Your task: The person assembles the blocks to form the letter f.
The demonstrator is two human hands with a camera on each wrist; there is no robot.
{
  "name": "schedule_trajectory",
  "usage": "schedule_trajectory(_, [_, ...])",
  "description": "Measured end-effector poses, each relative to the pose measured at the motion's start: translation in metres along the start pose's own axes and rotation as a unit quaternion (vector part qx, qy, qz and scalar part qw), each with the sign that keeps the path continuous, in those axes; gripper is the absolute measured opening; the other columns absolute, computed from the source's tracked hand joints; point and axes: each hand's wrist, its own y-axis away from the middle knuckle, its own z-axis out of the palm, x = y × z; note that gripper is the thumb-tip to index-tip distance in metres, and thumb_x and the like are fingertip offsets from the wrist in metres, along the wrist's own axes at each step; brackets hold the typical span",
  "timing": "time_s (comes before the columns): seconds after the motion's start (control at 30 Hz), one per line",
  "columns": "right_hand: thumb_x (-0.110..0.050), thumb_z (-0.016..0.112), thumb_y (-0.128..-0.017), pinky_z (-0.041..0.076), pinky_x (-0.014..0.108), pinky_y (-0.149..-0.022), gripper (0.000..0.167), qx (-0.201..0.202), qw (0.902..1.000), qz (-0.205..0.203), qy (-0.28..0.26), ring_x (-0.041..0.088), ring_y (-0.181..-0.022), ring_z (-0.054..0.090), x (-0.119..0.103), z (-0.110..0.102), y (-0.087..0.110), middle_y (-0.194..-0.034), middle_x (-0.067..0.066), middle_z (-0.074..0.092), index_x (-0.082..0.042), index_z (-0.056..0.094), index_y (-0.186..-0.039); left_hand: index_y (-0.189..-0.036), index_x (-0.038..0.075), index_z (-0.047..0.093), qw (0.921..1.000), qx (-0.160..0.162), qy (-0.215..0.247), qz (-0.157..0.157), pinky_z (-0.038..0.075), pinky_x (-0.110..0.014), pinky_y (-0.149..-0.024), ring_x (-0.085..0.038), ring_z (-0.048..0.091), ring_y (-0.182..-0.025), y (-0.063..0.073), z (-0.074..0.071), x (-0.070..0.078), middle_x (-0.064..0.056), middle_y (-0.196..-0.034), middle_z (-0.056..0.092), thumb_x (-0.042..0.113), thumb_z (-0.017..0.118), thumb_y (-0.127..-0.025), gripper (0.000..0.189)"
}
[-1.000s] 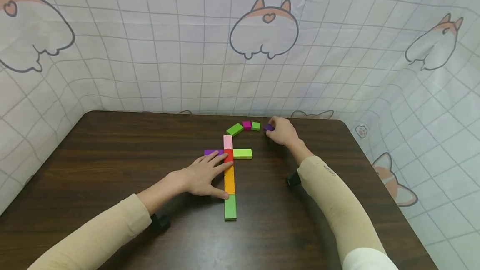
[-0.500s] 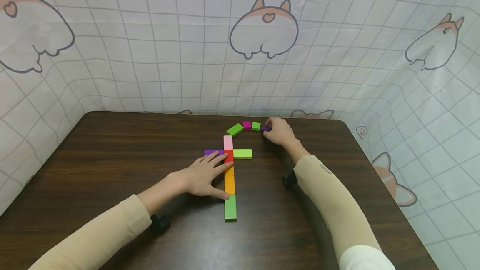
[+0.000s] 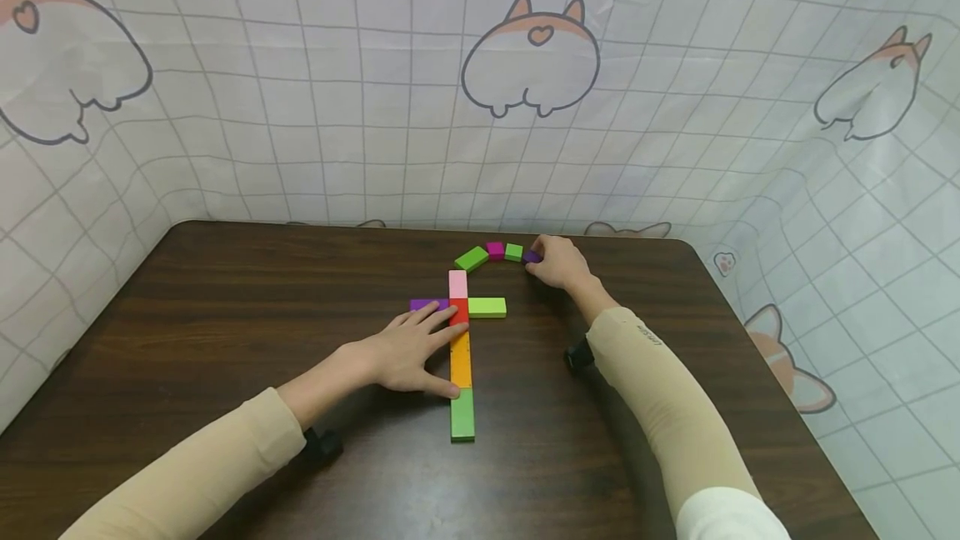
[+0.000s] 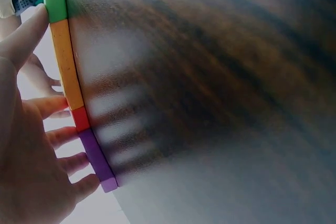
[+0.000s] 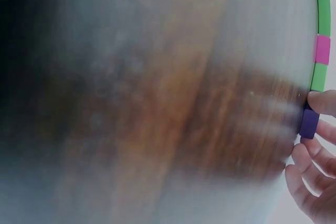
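In the head view a column of blocks lies on the table: a green block (image 3: 462, 419), an orange block (image 3: 461, 367), a red block (image 3: 460, 316) and a pink block (image 3: 458, 284). A purple block (image 4: 97, 156) and a lime block (image 3: 487, 307) stick out sideways beside the red one. My left hand (image 3: 401, 355) rests on the column, fingers spread and straight. At the back my right hand (image 3: 561, 262) pinches a small dark purple block (image 5: 308, 123) between thumb and fingers. It sits at the right end of a curved row, close beside a small green cube (image 3: 513, 252).
That row also has a magenta cube (image 3: 495, 251) and a longer green block (image 3: 472, 258), which slants toward the pink block. The dark wooden table (image 3: 225, 315) ends just behind the row, against a white checked curtain (image 3: 360, 107) with cartoon drawings.
My right hand has slid the small purple block left, closer to the small green cube, and has stayed nearly still over the last half second. The left hand has stayed in place.
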Motion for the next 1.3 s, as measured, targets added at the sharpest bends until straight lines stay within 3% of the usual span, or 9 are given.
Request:
schedule_trajectory(0.43, [-0.028,0.075,-0.095,0.049,0.047,-0.097,0.045,-0.006,0.9999,0.002,-0.014,0.033,-0.114,0.063,0.001,0.0,0.002,-0.129,0.017,0.066,0.0,0.062,-0.129,-0.165,0.018,0.026,1.0,-0.005,0.001,-0.003,0.013,-0.065,-0.118,-0.038,0.007,-0.155,0.0,0.0,0.0,-0.011,-0.17,0.014,0.074,0.062,-0.088,0.102])
schedule_trajectory(0.9, [-0.027,0.079,-0.092,0.044,0.05,-0.106,0.056,-0.05,0.9984,-0.014,-0.022,0.038,-0.124,0.057,0.009,-0.013,0.013,-0.133,0.022,0.062,0.005,0.057,-0.133,-0.165,0.018,0.026,0.9999,-0.012,-0.003,-0.002,0.013,-0.064,-0.119,-0.04,0.008,-0.155,0.001,-0.004,0.002,-0.013,-0.17,0.015,0.073,0.062,-0.088,0.101])
schedule_trajectory(1.3, [-0.026,0.079,-0.092,0.043,0.053,-0.105,0.058,-0.061,0.9978,-0.018,-0.016,0.041,-0.123,0.056,0.022,-0.02,0.024,-0.13,0.026,0.062,0.006,0.055,-0.134,-0.163,0.016,0.032,1.0,0.001,-0.002,-0.001,0.016,-0.067,-0.117,-0.042,0.013,-0.154,0.0,-0.003,0.003,-0.015,-0.168,0.02,0.069,0.058,-0.093,0.092])
